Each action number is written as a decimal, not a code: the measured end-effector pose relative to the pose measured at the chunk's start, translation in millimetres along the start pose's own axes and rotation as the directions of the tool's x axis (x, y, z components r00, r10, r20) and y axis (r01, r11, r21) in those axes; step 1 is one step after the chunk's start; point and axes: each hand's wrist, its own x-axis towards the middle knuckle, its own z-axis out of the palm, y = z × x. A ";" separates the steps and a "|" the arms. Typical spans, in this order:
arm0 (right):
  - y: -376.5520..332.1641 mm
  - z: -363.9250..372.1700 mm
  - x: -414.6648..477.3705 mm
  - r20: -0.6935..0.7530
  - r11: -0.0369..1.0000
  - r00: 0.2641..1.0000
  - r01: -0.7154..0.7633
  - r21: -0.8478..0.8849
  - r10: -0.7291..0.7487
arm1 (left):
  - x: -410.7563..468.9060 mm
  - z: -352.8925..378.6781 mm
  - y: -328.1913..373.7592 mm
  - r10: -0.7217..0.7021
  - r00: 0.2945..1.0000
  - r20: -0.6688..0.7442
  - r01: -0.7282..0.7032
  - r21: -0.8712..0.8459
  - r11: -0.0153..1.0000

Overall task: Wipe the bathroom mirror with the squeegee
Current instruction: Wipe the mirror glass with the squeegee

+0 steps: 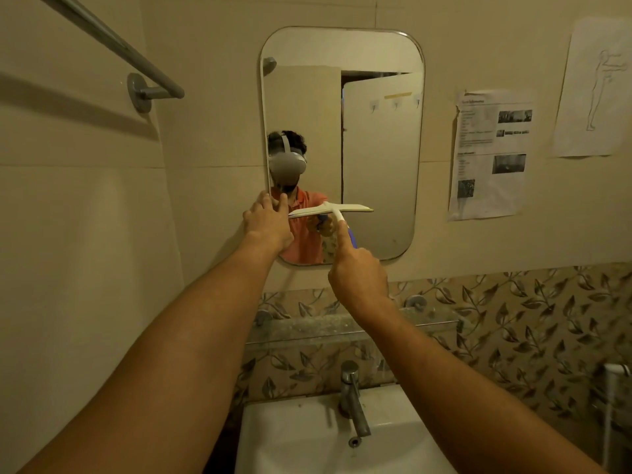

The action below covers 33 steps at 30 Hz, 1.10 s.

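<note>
The mirror (376, 159) is a tall rectangle with rounded corners and a thin metal rim, fixed upright on the far beige wall. The left hand (266, 224) touches its lower left edge. The squeegee (330, 210) is a white T. Its long blade lies nearly level across the mirror's lower part, at the glass, though contact cannot be told. The right hand (359, 271) grips its blue-ended handle, which runs down and nearer.

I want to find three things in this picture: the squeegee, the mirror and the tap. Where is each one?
squeegee (330, 210): head view, on the middle of its white blade.
mirror (379, 172): head view, on the glass, right half.
tap (354, 405): head view, on its metal spout.
</note>
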 end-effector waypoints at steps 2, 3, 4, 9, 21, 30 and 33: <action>2.7 6.1 -5.1 0.011 1.000 1.000 -0.001 -0.004 0.001 | -1.7 3.9 0.2 -0.005 1.000 -0.002 0.005 0.002 1.000; 4.6 8.9 -8.0 0.011 1.000 1.000 0.000 -0.006 0.000 | -2.0 5.8 0.0 -0.006 1.000 -0.003 0.006 0.001 1.000; 6.3 11.6 -10.4 0.011 1.000 1.000 0.000 -0.003 0.000 | -2.2 7.6 -0.2 -0.008 1.000 -0.002 0.008 -0.002 1.000; 14.5 24.7 -19.0 0.011 1.000 1.000 -0.004 0.015 0.003 | -2.4 10.2 -3.7 -0.018 1.000 -0.004 0.018 -0.011 1.000; 33.4 49.3 -39.6 0.041 0.999 0.999 -0.030 0.031 0.029 | -3.5 10.4 -4.0 -0.016 1.000 0.002 0.016 -0.001 1.000; 49.0 44.6 -53.3 0.178 0.994 0.978 -0.109 0.014 0.105 | -7.5 10.1 -4.3 -0.005 0.999 0.040 0.005 -0.014 1.000; 51.0 33.2 -59.1 0.165 0.994 0.982 -0.097 0.050 0.088 | -8.4 7.0 -7.0 0.004 1.000 0.010 -0.004 -0.017 1.000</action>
